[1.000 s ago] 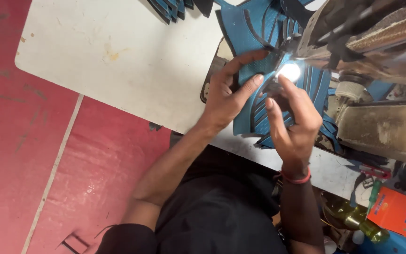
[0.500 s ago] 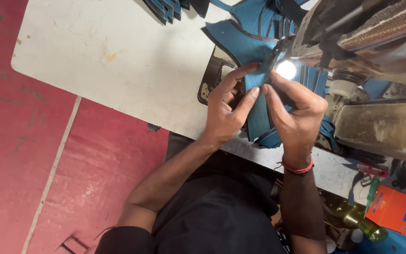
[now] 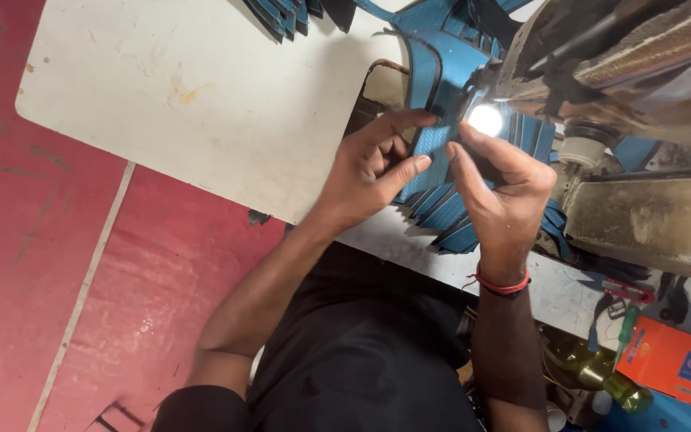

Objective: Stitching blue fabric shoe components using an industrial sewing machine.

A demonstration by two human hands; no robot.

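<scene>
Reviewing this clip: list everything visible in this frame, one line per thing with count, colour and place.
blue piece: one, blue mesh with dark edging, held by both hands under the machine's lamp
stack of blue pieces: many, blue, fanned out on the table below the hands
far blue pieces: several, blue, top edge of the table
sewing machine: one, worn grey-brown, upper right
lamp: one, bright white, on the machine
table: one, off-white, stained, centre
floor: red, left
box: one, orange and blue, lower right
bottle: one, green, lower right
left hand: fingers on the blue piece
right hand: fingers on the blue piece, red wristband
</scene>
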